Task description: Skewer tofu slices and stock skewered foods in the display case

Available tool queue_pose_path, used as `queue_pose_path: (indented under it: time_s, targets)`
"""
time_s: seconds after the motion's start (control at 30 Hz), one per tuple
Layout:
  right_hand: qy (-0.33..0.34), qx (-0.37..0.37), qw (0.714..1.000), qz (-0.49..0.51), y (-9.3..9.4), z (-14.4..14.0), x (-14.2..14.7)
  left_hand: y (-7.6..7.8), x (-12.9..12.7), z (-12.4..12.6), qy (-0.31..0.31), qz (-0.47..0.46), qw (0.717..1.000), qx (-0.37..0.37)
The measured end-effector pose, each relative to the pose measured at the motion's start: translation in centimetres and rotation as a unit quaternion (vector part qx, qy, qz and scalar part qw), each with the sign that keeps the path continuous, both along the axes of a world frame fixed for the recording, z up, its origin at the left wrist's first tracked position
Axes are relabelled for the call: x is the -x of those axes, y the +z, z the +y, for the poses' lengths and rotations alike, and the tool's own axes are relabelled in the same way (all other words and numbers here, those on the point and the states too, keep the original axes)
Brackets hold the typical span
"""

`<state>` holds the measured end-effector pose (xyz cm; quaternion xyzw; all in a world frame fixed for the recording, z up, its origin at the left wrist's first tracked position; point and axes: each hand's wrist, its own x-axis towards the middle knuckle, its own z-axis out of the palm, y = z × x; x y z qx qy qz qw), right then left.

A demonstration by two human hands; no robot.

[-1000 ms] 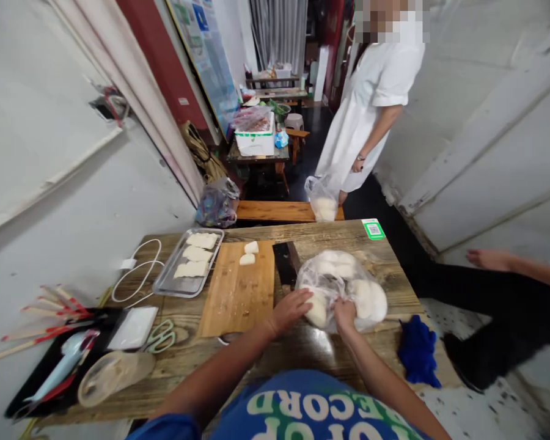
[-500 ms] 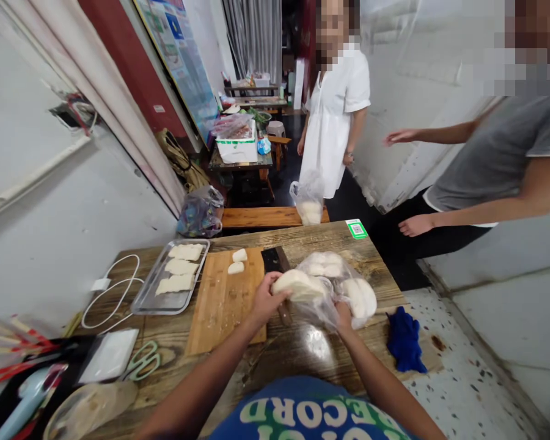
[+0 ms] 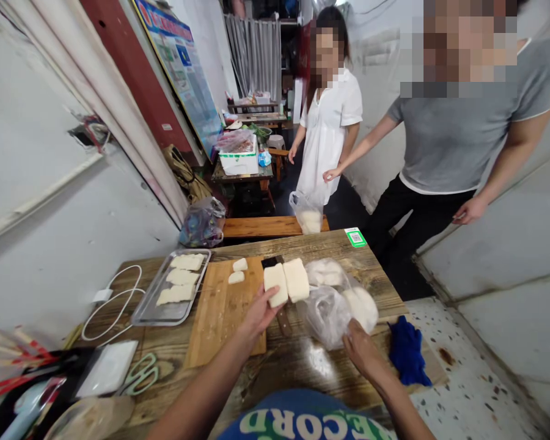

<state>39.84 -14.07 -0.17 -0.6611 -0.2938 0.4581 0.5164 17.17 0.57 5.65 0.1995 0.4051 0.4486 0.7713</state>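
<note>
Buns (image 3: 286, 281), two pale joined blocks, sit pinched in the left hand (image 3: 258, 313) above the board (image 3: 224, 308), lifted clear for setting down. Right hand (image 3: 360, 349) lies loose by the bag (image 3: 334, 302), fingers apart, steadying it; more buns remain inside. Tray (image 3: 172, 294) holds three slices.

Eatery prep area, cutting board (image 3: 227, 311), metal tray (image 3: 172, 295)
</note>
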Motion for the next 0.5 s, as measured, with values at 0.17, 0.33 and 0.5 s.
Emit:
queue_pose_path:
  time_s: [0.17,0.33,0.5]
  targets:
    - [0.050,-0.043,0.972,-0.226,4.5,-0.9,-0.7,-2.9,-1.9,-3.5,-0.044,0.005,0.998,0.047]
    - [0.158,-0.048,0.986,-0.023,3.0,4.0,3.7,-3.9,-1.5,-5.4,-0.145,-0.033,0.987,0.060]
    - [0.229,-0.056,0.972,0.008,1.5,4.1,5.3,-4.6,1.2,-5.9,-0.227,-0.055,0.971,0.042]
